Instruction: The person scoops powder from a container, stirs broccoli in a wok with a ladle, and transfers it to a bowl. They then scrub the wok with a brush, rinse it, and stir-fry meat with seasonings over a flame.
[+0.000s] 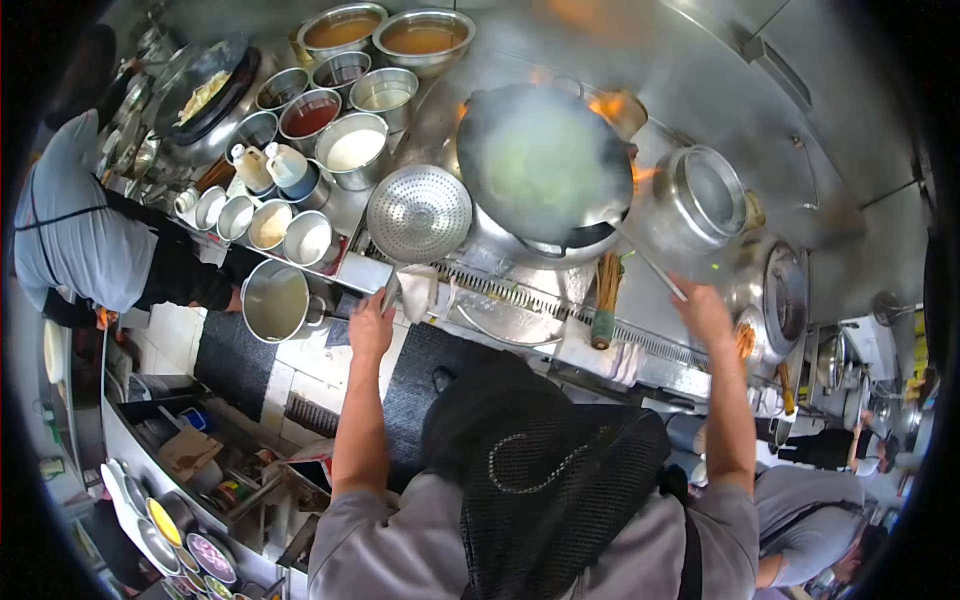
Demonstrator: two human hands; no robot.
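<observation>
My left hand (pixel 372 328) is closed around the handle of a perforated strainer (pixel 420 213), which is held face up over the stove edge, left of the wok. My right hand (pixel 703 312) grips a long-handled cooking tool (pixel 655 265); its shaft runs up to the wok's right rim, and its head does not show. Pale green food (pixel 545 160) lies blurred under thick steam in the big black wok (pixel 500 225). Flames (pixel 608 105) rise around the wok's back and right side. Between the wok and my right hand rests a bamboo brush (pixel 606 300).
Metal pots of sauces and powders (pixel 352 148) crowd the left, with two squeeze bottles (pixel 287 165). A deep metal pot (pixel 277 302) stands low at left, near another person (pixel 85 220). Right of the wok sits a large metal pot (pixel 700 200). More people (pixel 805 510) are at right.
</observation>
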